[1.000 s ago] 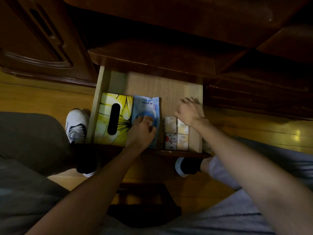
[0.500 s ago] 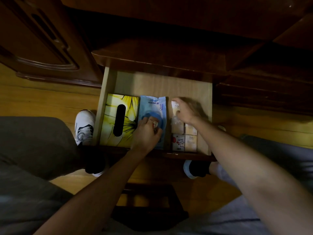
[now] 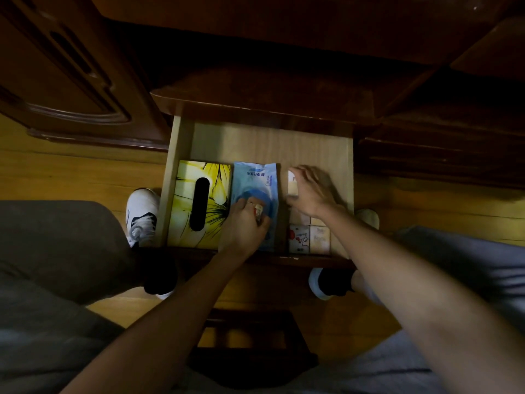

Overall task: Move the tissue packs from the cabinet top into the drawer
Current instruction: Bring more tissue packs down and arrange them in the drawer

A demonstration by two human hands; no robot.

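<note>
Nearest the camera, the person's two forearms reach down past grey-clad knees and a dark stool (image 3: pixel 250 356) on the wooden floor, toward the open drawer (image 3: pixel 170 180). The left hand (image 3: pixel 244 226) rests on the blue wet-wipe pack (image 3: pixel 255 180), its fingers curled around a small pocket tissue pack (image 3: pixel 258 213) that shows only as a pale edge between them. Just right of it, two small packs (image 3: pixel 309 240) lie side by side against the drawer's front wall, with more tucked under the right wrist. The right hand (image 3: pixel 312 191) sits a little farther in, fingers closed loosely about another small white pack (image 3: pixel 292 183), apparently setting it down behind that row. To the left, a yellow tissue box (image 3: pixel 218 177) lies flat beside the blue pack. Beyond these, the back of the drawer is bare wood, and the dark cabinet top (image 3: pixel 270 89) overhangs it; no packs can be seen there, though much of it is in shadow. The task looks nearly finished: most packs are in, with only the two in hand left to release.
</note>
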